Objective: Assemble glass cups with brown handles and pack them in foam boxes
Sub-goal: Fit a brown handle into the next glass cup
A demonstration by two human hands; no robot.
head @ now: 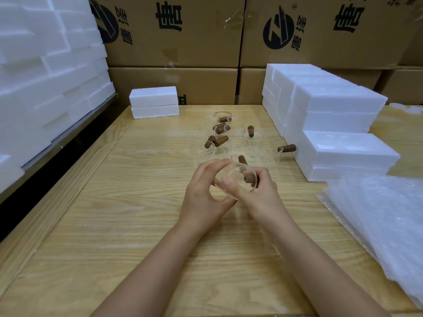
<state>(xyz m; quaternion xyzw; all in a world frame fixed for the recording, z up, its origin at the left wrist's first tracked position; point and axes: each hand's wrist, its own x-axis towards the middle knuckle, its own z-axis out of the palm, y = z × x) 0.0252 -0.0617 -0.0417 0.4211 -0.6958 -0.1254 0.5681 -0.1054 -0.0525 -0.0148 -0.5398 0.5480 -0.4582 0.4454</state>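
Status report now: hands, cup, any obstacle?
Left hand grips glass cup. Right hand pinches its brown handle. Other cups stand close behind.

Even soft light, wide-angle edge distortion

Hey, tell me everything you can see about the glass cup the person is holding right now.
The glass cup is small, clear and round, tipped on its side above the wooden table. A short brown wood-like handle sits on the side toward the right hand. The left hand grips its body with curled fingers; the right hand holds it at the handle end. It looks empty.
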